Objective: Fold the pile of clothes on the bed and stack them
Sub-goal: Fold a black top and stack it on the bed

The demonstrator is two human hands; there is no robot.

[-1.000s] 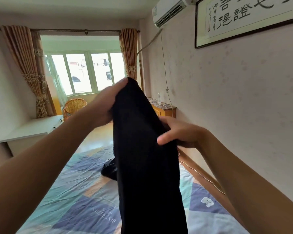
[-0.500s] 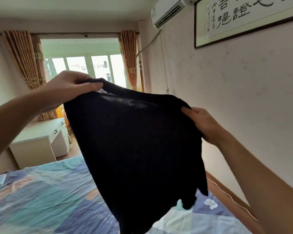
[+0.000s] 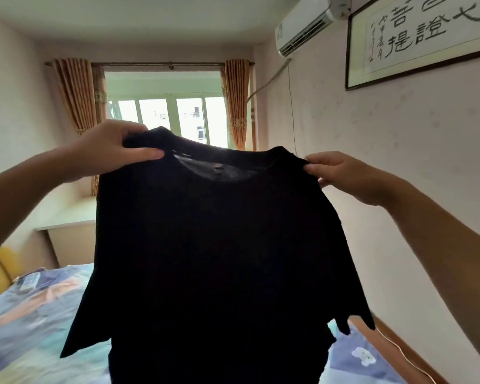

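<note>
A black T-shirt (image 3: 219, 245) hangs spread out in front of me, collar at the top, sleeves drooping at both sides. My left hand (image 3: 114, 151) grips its left shoulder, thumb across the front of the fabric. My right hand (image 3: 341, 173) pinches the right shoulder at about the same height. The shirt hides most of the bed (image 3: 25, 328) below it, and any other clothes on the bed are out of sight.
The bed's patchwork blue and teal sheet shows at the lower left and lower right (image 3: 366, 356). A white desk (image 3: 67, 220) stands by the left wall under the curtained window (image 3: 166, 117). The right wall (image 3: 399, 162) runs close beside the bed.
My hands have moved apart and levelled out, opening the bunched shirt into a flat, front-facing spread. The view has swung left and tilted up.
</note>
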